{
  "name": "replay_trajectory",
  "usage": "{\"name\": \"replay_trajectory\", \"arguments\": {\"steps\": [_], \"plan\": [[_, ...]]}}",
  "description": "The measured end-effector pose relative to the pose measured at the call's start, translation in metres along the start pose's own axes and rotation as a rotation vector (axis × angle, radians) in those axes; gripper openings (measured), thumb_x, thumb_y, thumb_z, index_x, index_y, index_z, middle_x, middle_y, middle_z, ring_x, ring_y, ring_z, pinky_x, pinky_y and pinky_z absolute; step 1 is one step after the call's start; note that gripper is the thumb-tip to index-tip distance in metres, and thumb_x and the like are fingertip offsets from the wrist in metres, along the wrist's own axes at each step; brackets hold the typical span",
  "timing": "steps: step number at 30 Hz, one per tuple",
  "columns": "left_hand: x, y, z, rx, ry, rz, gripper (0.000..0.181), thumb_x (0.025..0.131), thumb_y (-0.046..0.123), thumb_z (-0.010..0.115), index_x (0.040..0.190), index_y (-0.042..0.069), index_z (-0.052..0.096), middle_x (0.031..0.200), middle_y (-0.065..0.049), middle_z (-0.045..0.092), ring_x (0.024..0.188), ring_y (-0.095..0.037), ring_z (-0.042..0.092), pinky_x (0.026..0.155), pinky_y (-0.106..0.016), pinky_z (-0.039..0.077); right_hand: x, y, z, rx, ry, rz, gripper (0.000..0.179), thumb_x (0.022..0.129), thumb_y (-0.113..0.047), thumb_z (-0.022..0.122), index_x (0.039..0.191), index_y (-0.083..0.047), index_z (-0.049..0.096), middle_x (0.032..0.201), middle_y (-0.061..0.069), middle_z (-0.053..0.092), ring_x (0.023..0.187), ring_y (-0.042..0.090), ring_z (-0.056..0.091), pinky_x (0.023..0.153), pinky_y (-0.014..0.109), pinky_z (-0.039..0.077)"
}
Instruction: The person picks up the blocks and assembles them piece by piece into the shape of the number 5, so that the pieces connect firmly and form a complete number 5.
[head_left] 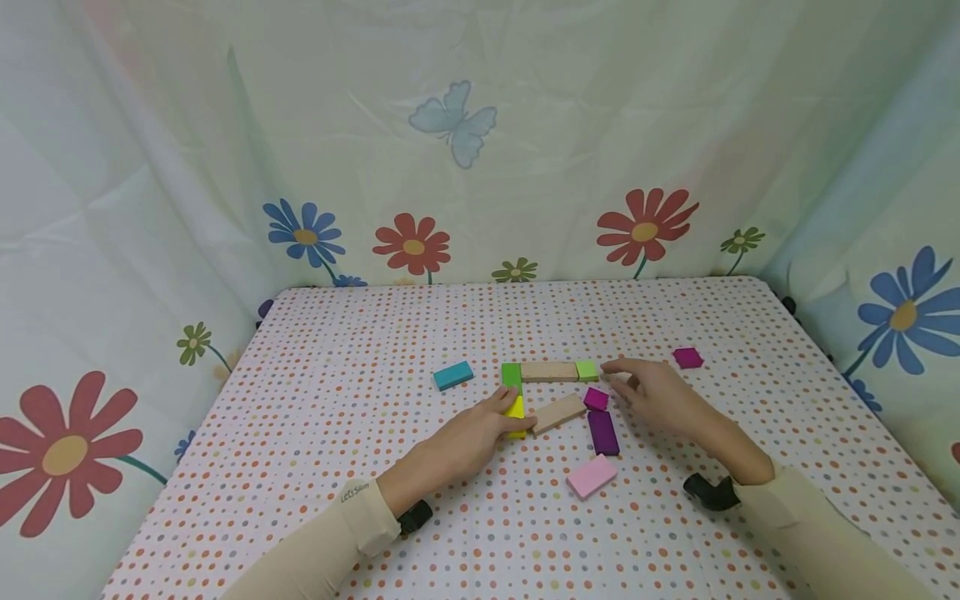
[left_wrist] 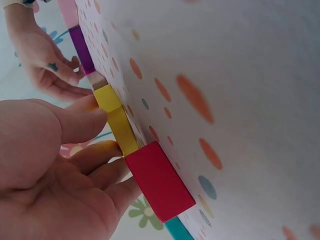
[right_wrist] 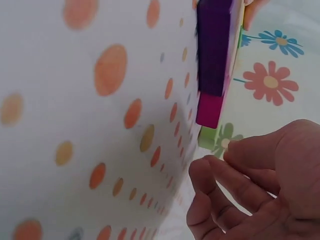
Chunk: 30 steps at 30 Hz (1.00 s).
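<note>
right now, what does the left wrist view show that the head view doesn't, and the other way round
Only the left wrist view shows the red block beside the left hand.

Only the head view shows the green block, lime block, lone magenta block and butterfly print.

Both show that left hand, the right hand, the yellow part of the row, the purple block and the teal block.

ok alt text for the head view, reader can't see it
A person's left hand touches a yellow block while the right hand is near a light green block. Plain wood blocks and other coloured blocks lie about on a dotted tablecloth.
</note>
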<state>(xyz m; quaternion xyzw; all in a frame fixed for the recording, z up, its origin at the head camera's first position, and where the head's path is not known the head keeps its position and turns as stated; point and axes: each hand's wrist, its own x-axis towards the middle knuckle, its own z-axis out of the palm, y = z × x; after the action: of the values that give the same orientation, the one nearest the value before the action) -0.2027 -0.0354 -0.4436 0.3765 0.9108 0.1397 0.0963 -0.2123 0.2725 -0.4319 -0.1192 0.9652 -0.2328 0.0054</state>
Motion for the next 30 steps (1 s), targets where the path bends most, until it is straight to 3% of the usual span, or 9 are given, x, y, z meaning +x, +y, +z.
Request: {"name": "replay_trajectory", "arguments": {"steps": [5, 14, 18, 23, 27, 30], "plan": [[0.000, 0.000, 0.001, 0.001, -0.001, 0.004, 0.053, 0.101, 0.002, 0.045, 0.144, 0.032, 0.048, 0.164, -0.009, 0.020, 0.153, -0.028, 0.018, 0.114, -0.046, 0.038, 0.002, 0.002, 0.003, -0.002, 0.012, -0.045, 0.039, 0.097, -0.008, 0.057, 0.135, -0.003, 0.055, 0.122, 0.015, 0.068, 0.087, 0.016, 0.066, 0.062, 0.023, 0.049], [0.000, 0.000, 0.000, 0.002, 0.004, -0.001, 0.052, 0.101, 0.002, 0.045, 0.144, 0.031, 0.049, 0.164, -0.010, 0.020, 0.153, -0.027, 0.017, 0.114, -0.046, 0.038, 0.003, 0.001, 0.003, 0.007, -0.010, -0.067, 0.036, 0.095, -0.008, 0.060, 0.130, -0.004, 0.059, 0.111, 0.011, 0.072, 0.080, 0.012, 0.065, 0.059, 0.022, 0.045], [0.000, 0.000, 0.000, -0.007, 0.000, -0.008, 0.053, 0.101, 0.001, 0.045, 0.144, 0.032, 0.048, 0.164, -0.009, 0.019, 0.153, -0.027, 0.017, 0.115, -0.046, 0.037, 0.002, 0.001, 0.000, 0.004, -0.006, -0.037, 0.036, 0.095, -0.009, 0.060, 0.131, -0.003, 0.059, 0.111, 0.013, 0.072, 0.081, 0.015, 0.065, 0.058, 0.022, 0.047], [0.000, 0.000, -0.001, -0.013, -0.001, -0.012, 0.053, 0.101, 0.002, 0.044, 0.144, 0.032, 0.048, 0.164, -0.009, 0.019, 0.153, -0.027, 0.017, 0.115, -0.046, 0.038, 0.003, 0.010, -0.010, -0.048, 0.053, 0.058, 0.036, 0.097, -0.016, 0.059, 0.131, -0.003, 0.058, 0.110, 0.017, 0.069, 0.080, 0.019, 0.063, 0.058, 0.025, 0.045], [0.000, 0.001, -0.001, -0.010, -0.001, -0.013, 0.053, 0.101, 0.002, 0.045, 0.144, 0.032, 0.048, 0.164, -0.009, 0.019, 0.153, -0.027, 0.018, 0.114, -0.046, 0.038, 0.003, 0.024, -0.015, -0.089, 0.101, 0.147, 0.040, 0.097, -0.018, 0.059, 0.133, 0.000, 0.055, 0.092, 0.017, 0.068, 0.069, 0.018, 0.057, 0.054, 0.027, 0.042], [0.000, 0.001, -0.001, -0.008, -0.001, -0.012, 0.053, 0.100, 0.001, 0.045, 0.144, 0.032, 0.048, 0.164, -0.009, 0.019, 0.153, -0.027, 0.017, 0.115, -0.045, 0.037, 0.002, 0.037, -0.019, -0.103, 0.138, 0.155, 0.044, 0.096, -0.016, 0.059, 0.134, 0.004, 0.052, 0.080, 0.014, 0.063, 0.062, 0.017, 0.051, 0.052, 0.027, 0.039]]}}
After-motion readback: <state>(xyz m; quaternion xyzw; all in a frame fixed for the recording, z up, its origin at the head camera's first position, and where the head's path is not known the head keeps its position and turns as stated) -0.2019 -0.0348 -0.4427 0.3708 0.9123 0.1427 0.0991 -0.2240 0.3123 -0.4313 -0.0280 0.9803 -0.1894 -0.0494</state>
